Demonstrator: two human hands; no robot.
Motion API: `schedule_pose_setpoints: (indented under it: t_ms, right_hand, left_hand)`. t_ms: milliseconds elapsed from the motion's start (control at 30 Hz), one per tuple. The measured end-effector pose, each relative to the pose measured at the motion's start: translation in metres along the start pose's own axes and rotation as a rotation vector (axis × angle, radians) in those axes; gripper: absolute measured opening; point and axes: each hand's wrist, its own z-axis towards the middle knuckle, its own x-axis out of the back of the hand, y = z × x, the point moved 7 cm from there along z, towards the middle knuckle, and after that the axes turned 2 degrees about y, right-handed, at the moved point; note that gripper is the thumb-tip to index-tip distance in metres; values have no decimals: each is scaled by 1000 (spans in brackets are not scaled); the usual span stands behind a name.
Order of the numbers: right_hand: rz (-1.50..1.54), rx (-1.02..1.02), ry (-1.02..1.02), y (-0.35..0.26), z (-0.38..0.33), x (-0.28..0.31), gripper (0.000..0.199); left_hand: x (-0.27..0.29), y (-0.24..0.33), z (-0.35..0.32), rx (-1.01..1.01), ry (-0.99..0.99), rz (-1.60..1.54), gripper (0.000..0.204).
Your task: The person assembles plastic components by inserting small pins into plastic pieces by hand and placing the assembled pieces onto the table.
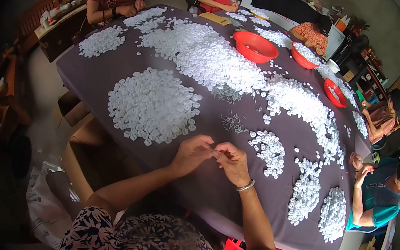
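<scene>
A big table point(115, 84) under a grey-purple cloth fills the workroom, with other people seated round its far rim. At six o'clock the left hand point(191, 154) and right hand point(233, 163) meet, fingertips pinched narrow on a tiny piece point(213, 151) too small to identify, held close, likely for fine fitting. At eleven o'clock lies a round heap of small white rings point(153, 105); at twelve, thin metal bits point(232, 124); farther off, a red bowl point(255, 47).
</scene>
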Motion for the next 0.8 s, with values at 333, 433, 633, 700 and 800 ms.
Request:
schedule_pose_setpoints:
  t_ms: [333, 433, 633, 700, 800]
  right_hand:
    - [-302, 224, 132, -10, -4, -1, 5]
    - [-429, 288, 109, -20, -1, -1, 9]
    - [-177, 99, 67, -3, 12, 9, 11]
    - [-142, -3, 96, 4, 12, 20, 11]
    - [-91, -61, 28, 5, 7, 17, 10]
  left_hand:
    - [1, -4, -6, 99, 54, -106, 28]
    - [4, -10, 5, 66, 29, -116, 28]
    - [4, 2, 13, 59, 44, -35, 29]
    - [4, 5, 11, 62, 55, -33, 29]
    - [4, 4, 7, 72, 40, -23, 28]
